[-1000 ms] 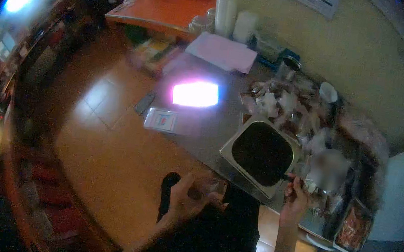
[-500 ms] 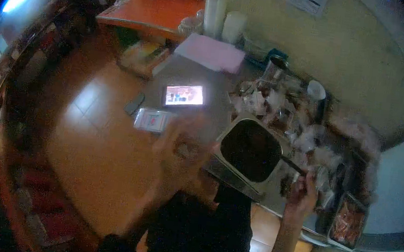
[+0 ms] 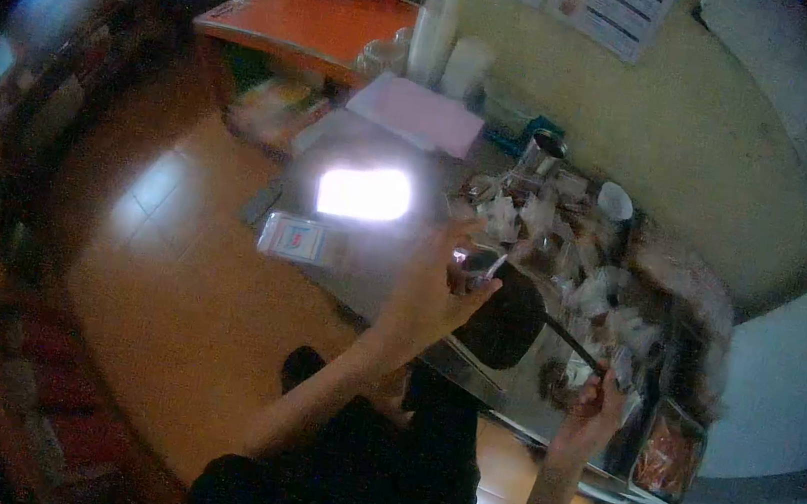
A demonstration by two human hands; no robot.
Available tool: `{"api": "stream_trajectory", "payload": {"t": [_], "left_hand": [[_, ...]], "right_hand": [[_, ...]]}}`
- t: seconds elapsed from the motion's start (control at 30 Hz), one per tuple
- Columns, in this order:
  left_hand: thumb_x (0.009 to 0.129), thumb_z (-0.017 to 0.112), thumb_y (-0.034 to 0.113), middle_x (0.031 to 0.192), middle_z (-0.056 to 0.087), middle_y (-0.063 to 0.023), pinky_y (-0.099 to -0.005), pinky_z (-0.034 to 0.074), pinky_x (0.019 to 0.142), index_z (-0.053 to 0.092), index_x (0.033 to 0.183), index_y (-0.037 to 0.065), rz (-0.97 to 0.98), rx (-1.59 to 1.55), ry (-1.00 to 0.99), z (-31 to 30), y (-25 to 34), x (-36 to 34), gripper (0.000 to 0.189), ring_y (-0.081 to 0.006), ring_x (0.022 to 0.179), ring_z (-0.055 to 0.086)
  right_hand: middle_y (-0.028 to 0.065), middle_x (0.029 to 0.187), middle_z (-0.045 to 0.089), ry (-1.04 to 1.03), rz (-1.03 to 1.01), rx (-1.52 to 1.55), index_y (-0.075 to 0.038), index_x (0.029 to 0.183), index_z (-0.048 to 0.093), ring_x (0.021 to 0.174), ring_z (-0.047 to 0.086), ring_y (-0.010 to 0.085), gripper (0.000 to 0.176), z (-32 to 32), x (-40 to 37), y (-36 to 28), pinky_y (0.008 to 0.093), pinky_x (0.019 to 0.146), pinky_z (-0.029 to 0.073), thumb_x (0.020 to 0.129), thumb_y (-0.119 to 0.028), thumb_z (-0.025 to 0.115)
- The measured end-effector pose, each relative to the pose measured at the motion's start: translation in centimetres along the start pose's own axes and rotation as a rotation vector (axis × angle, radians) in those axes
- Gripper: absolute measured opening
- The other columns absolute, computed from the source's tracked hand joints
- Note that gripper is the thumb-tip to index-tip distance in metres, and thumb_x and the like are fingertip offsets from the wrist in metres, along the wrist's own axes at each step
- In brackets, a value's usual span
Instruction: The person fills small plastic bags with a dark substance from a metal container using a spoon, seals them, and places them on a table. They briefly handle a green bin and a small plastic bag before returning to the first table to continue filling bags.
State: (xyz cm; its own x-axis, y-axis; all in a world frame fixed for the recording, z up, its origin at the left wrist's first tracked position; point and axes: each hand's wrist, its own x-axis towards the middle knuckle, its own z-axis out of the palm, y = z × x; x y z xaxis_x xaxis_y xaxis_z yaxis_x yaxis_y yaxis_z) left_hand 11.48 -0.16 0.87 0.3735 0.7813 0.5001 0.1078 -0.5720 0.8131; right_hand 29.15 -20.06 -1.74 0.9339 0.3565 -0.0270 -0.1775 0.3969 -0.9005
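Note:
My left hand (image 3: 444,292) is over the near left side of a square metal container (image 3: 479,362). Its fingers are closed on a small clear plastic bag (image 3: 490,271) with a pale edge, partly hidden by the fingers. Dark contents (image 3: 508,323) fill the container; their kind cannot be made out. To the right, my right hand (image 3: 595,412) is closed around the dark handle (image 3: 573,345) of a utensil. The handle slants down over the container's right side, and its far end is lost against the dark contents.
Many small clear packets (image 3: 553,220) are heaped behind and right of the container. A metal can (image 3: 545,152), a white cup (image 3: 615,201), a glowing phone (image 3: 364,194), a flat packet (image 3: 299,239), pink sheets (image 3: 416,112) and a tray of reddish packets (image 3: 669,456) surround it.
My left hand has moved right, from beside the container to over its left side, with the bag between its fingers. My right hand still grips the handle. The phone screen has turned bright white.

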Motion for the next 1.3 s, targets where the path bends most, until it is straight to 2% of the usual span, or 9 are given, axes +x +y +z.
{"api": "stream_trajectory", "payload": {"t": [0.13, 0.23, 0.33, 0.43, 0.6, 0.7, 0.93, 1.13, 1.3], "left_hand": [[0.072, 0.084, 0.022, 0.102, 0.065, -0.0161, -0.037, 0.055, 0.063, 0.053, 0.126, 0.004, -0.03, 0.022, 0.001, 1.2, 0.3, 0.1, 0.065, -0.0248, 0.068, 0.067], [0.071, 0.083, 0.022, 0.102, 0.064, -0.0164, -0.04, 0.054, 0.07, 0.05, 0.129, 0.004, -0.071, 0.0, -0.022, 2.2, 0.8, 0.0, 0.069, -0.0287, 0.078, 0.067], [0.071, 0.083, 0.02, 0.103, 0.064, -0.0165, -0.0414, 0.053, 0.078, 0.045, 0.133, 0.004, -0.123, -0.008, -0.07, 3.0, 2.2, 0.0, 0.074, -0.0321, 0.091, 0.065], [0.071, 0.083, 0.019, 0.105, 0.063, -0.0164, -0.042, 0.052, 0.08, 0.042, 0.136, 0.005, -0.105, -0.025, -0.089, 4.2, 2.4, 0.0, 0.077, -0.0334, 0.097, 0.064], [0.073, 0.081, 0.018, 0.106, 0.064, -0.0154, -0.0419, 0.054, 0.076, 0.042, 0.136, 0.007, -0.106, -0.073, -0.11, 5.3, 2.4, -0.1, 0.076, -0.0326, 0.087, 0.067], [0.075, 0.075, 0.009, 0.122, 0.054, -0.0284, -0.0506, 0.049, 0.088, 0.033, 0.137, 0.0, -0.162, -0.185, -0.205, 5.4, 2.5, 0.1, 0.075, -0.0476, 0.105, 0.058], [0.077, 0.073, 0.009, 0.125, 0.051, -0.0304, -0.0504, 0.048, 0.091, 0.032, 0.138, 0.0, -0.105, -0.15, -0.197, 5.4, 2.7, 0.1, 0.074, -0.0488, 0.111, 0.054], [0.077, 0.073, 0.009, 0.126, 0.051, -0.031, -0.051, 0.047, 0.093, 0.033, 0.138, 0.0, -0.158, -0.191, -0.229, 5.3, 2.8, 0.2, 0.073, -0.0484, 0.111, 0.055], [0.077, 0.073, 0.009, 0.124, 0.052, -0.0309, -0.051, 0.048, 0.091, 0.033, 0.138, 0.0, -0.142, -0.223, -0.197, 5.7, 2.3, 0.1, 0.074, -0.0477, 0.11, 0.056]], "right_hand": [[0.0007, 0.076, 0.059, -0.058, -0.034, 0.031, 0.003, 0.11, 0.063, 0.062, 0.05, 0.003, 0.027, 0.6, 0.2, -1.7, 0.0157, 0.05, 0.039, 0.096, -0.019, 0.06], [0.0065, 0.096, 0.067, 0.022, -0.085, 0.104, 0.003, 0.103, 0.066, 0.071, 0.055, 0.0075, 0.021, 1.1, 1.0, -3.0, 0.0177, 0.058, 0.046, 0.094, -0.015, 0.062], [0.0073, 0.099, 0.067, -0.08, -0.148, 0.119, 0.003, 0.104, 0.066, 0.074, 0.056, 0.0082, 0.02, 2.0, 0.9, -4.4, 0.0176, 0.063, 0.048, 0.095, -0.013, 0.06], [0.0015, 0.08, 0.061, 0.008, -0.244, 0.044, 0.003, 0.112, 0.063, 0.066, 0.053, 0.0043, 0.026, 3.8, 0.2, -5.0, 0.0157, 0.055, 0.042, 0.097, -0.018, 0.059], [0.0021, 0.084, 0.063, 0.001, -0.316, -0.016, 0.003, 0.108, 0.066, 0.069, 0.053, 0.0052, 0.024, 3.3, -0.1, -4.9, 0.0169, 0.059, 0.042, 0.096, -0.017, 0.06], [0.0033, 0.088, 0.065, -0.017, -0.369, -0.088, 0.002, 0.108, 0.066, 0.071, 0.053, 0.0059, 0.024, 3.9, -0.9, -5.6, 0.018, 0.061, 0.041, 0.096, -0.018, 0.06], [0.0061, 0.102, 0.067, 0.024, -0.522, -0.156, 0.003, 0.11, 0.065, 0.075, 0.054, 0.0079, 0.027, 4.7, -1.8, -6.3, 0.0193, 0.066, 0.044, 0.096, -0.019, 0.06], [0.0084, 0.097, 0.066, -0.032, -0.665, -0.219, 0.004, 0.107, 0.064, 0.073, 0.054, 0.0098, 0.026, 3.1, -1.8, -5.3, 0.0227, 0.066, 0.046, 0.097, -0.02, 0.059], [0.0073, 0.087, 0.062, -0.224, -0.807, -0.45, 0.004, 0.103, 0.063, 0.066, 0.051, 0.0092, 0.025, 2.1, -3.3, -4.3, 0.021, 0.06, 0.042, 0.098, -0.019, 0.056]]}}
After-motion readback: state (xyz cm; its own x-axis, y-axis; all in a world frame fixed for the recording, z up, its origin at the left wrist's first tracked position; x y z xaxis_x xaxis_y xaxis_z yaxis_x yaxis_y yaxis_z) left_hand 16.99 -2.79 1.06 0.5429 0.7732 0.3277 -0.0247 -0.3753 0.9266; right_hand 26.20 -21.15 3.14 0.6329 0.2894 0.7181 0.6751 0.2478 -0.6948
